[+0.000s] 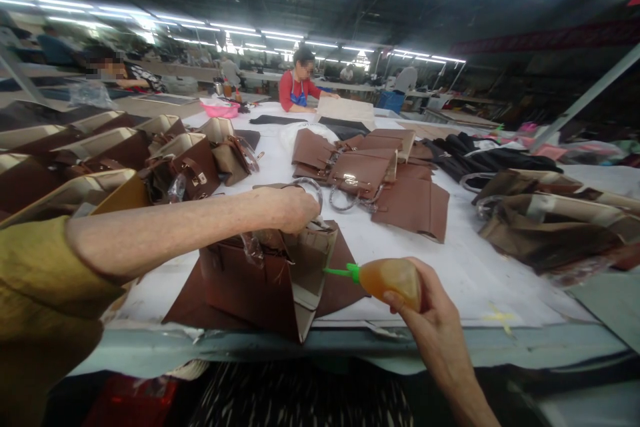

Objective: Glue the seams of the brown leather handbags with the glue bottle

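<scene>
Bag [260, 280] at counter [480, 273] front edge is gripped at top by left hand [295, 208]; glue bottle [390, 278] held in right hand [433, 323] fingers, nozzle just beside bag

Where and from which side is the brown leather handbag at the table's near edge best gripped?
Probably at its open top rim, from above: the brown leather handbag stands upright, mouth up, and the left hand rests there, while the right hand aims an amber squeeze bottle at its side.
</scene>
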`<state>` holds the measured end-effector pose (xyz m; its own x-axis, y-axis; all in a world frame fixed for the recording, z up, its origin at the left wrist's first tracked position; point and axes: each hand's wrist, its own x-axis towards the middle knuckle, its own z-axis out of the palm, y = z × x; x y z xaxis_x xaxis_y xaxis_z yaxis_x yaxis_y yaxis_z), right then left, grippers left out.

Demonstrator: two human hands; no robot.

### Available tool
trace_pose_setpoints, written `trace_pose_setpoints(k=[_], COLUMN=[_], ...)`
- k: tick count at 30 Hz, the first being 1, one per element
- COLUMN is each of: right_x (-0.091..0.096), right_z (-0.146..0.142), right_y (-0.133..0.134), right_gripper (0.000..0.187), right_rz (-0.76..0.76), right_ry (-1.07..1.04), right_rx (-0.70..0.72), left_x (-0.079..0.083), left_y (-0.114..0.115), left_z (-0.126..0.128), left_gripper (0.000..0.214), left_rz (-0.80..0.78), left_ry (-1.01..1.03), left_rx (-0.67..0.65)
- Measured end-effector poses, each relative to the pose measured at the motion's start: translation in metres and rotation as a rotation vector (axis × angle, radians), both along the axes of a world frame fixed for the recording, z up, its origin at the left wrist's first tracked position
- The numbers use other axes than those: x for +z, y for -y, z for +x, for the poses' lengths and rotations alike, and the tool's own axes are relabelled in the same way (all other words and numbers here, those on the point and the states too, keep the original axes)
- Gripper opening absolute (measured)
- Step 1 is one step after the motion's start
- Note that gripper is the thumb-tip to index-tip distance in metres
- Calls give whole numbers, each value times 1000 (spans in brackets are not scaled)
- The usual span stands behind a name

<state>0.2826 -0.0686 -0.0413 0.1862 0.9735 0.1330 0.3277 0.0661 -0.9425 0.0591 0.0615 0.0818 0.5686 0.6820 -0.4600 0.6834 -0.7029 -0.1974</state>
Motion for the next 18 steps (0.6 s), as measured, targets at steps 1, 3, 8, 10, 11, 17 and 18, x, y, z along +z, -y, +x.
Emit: trace_pose_setpoints(k=[1, 3, 8, 10, 11, 17, 18], right_x=[-1, -4, -14, -18, -20, -22, -22], right_z=[-1, -3, -5, -6, -7, -9, -9], right_y=[1, 3, 10, 12, 13, 18, 19], right_gripper=[49, 49, 51, 53, 54, 51, 51], right_rz=[-13, -40, -98, -124, -134, -177, -184], right_ry=[-3, -6, 9, 6, 9, 11, -11], right_rx=[3, 2, 6, 0, -7, 17, 20], left_x=[1, 3, -3, -6, -6, -1, -2], left_y=[1, 2, 0, 0, 1, 17, 19], left_z=[1, 2, -2, -4, -4, -4, -4], left_gripper=[17, 21, 20, 20, 20, 15, 12], left_rz=[5, 5, 20, 34, 44, 90, 103], left_ry=[-56, -78, -31, -14, -4, 10, 48], left_rx=[-16, -25, -21, -48, -63, -39, -37])
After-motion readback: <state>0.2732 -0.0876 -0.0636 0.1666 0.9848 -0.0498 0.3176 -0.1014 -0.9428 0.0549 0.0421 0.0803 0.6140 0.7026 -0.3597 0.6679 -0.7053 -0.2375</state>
